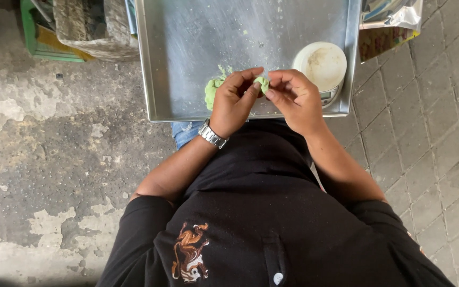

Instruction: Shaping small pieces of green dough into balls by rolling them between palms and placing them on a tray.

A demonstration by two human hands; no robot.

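Over the near edge of a metal tray (187, 53), both hands work a lump of pale green dough (211, 91). My left hand (232, 101), with a silver watch on its wrist, grips the bulk of the dough. My right hand (293, 98) pinches a small green piece (262, 82) between thumb and fingers, right at the left hand's fingertips. Green crumbs lie scattered on the tray around the dough.
A small scale with a round white, floury platform (322, 65) stands on the tray's right side. A green crate with a grey sack (81, 26) sits at the upper left, shiny packets (389, 21) at the upper right. Below is worn concrete and paving stones.
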